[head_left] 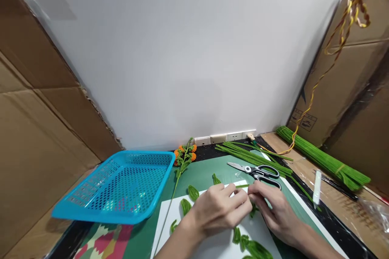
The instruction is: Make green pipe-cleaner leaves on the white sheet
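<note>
My left hand (220,207) is closed over the white sheet (219,245), its fingers curled. Close beside it, my right hand (275,210) pinches with thumb and forefinger; the fingertips of the two hands nearly meet. Between them shows a short length of green pipe cleaner (242,186); the rest is hidden by the fingers. Fuzzy green leaves lie around the hands: one leaf (193,192) left of my left hand, another (216,179) beyond it, and a leafy piece (257,249) below. An orange flower stem (179,172) lies along the sheet's left side.
A blue plastic basket (165,188) stands at the left. Scissors (258,171) lie beyond my right hand, by loose green pipe cleaners (249,154). A thick green bundle (322,157), a white-handled tool (317,188) and a hanging twisted cord (313,93) are at the right.
</note>
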Available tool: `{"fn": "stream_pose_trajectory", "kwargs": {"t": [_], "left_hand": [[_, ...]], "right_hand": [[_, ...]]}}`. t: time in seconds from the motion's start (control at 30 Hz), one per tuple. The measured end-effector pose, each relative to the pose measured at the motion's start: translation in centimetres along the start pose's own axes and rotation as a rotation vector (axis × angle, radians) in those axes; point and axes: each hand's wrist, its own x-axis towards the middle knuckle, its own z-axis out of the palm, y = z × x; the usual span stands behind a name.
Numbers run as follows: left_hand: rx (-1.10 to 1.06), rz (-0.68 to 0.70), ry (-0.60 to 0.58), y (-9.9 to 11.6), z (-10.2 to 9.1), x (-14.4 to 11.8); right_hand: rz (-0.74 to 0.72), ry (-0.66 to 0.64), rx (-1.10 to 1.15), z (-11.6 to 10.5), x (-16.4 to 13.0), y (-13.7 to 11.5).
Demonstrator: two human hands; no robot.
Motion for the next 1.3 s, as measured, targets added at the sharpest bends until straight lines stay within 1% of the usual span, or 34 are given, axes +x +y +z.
{"fn": "stream_pose_trajectory", "kwargs": {"t": [0.07,0.1,0.13,0.17,0.2,0.23,0.27,0.3,0.33,0.37,0.4,0.47,0.5,0.53,0.57,0.6,0.7,0.77,0.87,0.97,1.03,1.1,1.2,1.23,1.3], "left_hand": [[0.045,0.013,0.027,-0.2,-0.4,0.2],[0.059,0.019,0.033,-0.3,-0.6,0.3],[0.071,0.023,0.037,-0.4,-0.7,0.3],[0.079,0.030,0.041,-0.4,-0.7,0.3],[0.081,0.036,0.042,-0.5,-0.8,0.3],[0.076,0.036,0.039,-0.6,-0.8,0.3],[0.054,0.021,0.030,-0.6,-0.8,0.2],[0.008,-0.020,0.014,-0.6,-0.8,0.3],[-0.069,-0.091,-0.013,-0.5,-0.8,0.3],[-0.175,-0.193,-0.052,-0.4,-1.0,0.5],[-0.305,-0.320,-0.098,-0.2,-1.2,0.7],[-0.597,-0.586,-0.207,0.2,-1.8,1.3],[-0.736,-0.702,-0.244,0.5,-2.0,1.6],[-0.875,-0.809,-0.266,0.8,-2.3,1.9],[-1.002,-0.900,-0.277,1.0,-2.4,2.2],[-1.129,-0.972,-0.277,1.3,-2.4,2.5],[-1.480,-1.105,-0.237,2.0,-1.6,2.7],[-1.621,-1.167,-0.208,2.3,-0.7,2.5],[-1.685,-1.185,-0.153,2.5,0.2,2.1],[-1.608,-1.170,-0.086,2.5,0.4,1.7],[-1.572,-1.168,-0.078,2.5,0.4,1.6],[-1.584,-1.173,-0.100,2.5,0.2,1.5],[-1.551,-1.150,-0.119,2.5,-0.3,1.6],[-1.505,-1.132,-0.126,2.3,-0.5,1.6],[-1.362,-1.075,-0.152,1.9,-1.1,1.6]], "right_hand": [[0.202,0.014,0.229,0.9,-0.1,-0.3],[0.343,-0.002,0.395,1.4,-0.1,-0.4],[0.431,0.005,0.577,1.9,0.0,-0.4],[0.488,0.000,0.720,2.3,0.0,-0.5],[0.529,0.017,0.809,2.7,0.1,-0.5],[0.547,0.024,0.854,2.9,0.2,-0.6],[0.546,0.028,0.848,2.9,0.2,-0.6],[0.527,0.036,0.791,2.7,0.3,-0.7],[0.481,0.047,0.689,2.4,0.3,-0.8],[0.403,0.066,0.551,1.9,0.3,-0.8],[0.291,0.103,0.387,1.3,0.3,-0.8],[-0.024,0.182,0.076,0.3,0.2,-0.7],[-0.163,0.215,-0.036,-0.1,0.2,-0.7],[-0.267,0.240,-0.118,-0.4,0.2,-0.5],[-0.331,0.259,-0.171,-0.6,0.1,-0.4],[-0.362,0.269,-0.203,-0.7,0.1,-0.3],[-0.394,0.268,-0.244,-0.5,0.1,0.0],[-0.419,0.248,-0.258,-0.4,0.1,0.2],[-0.413,0.219,-0.270,-0.4,0.0,0.2],[-0.375,0.199,-0.258,-0.3,0.0,0.1],[-0.354,0.200,-0.221,-0.2,0.0,-0.2],[-0.316,0.205,-0.158,0.1,0.0,-0.5],[-0.188,0.197,0.022,0.8,-0.4,-0.9],[-0.116,0.190,0.114,1.1,-0.5,-1.1],[0.077,0.162,0.342,1.7,-0.5,-1.2]]}}
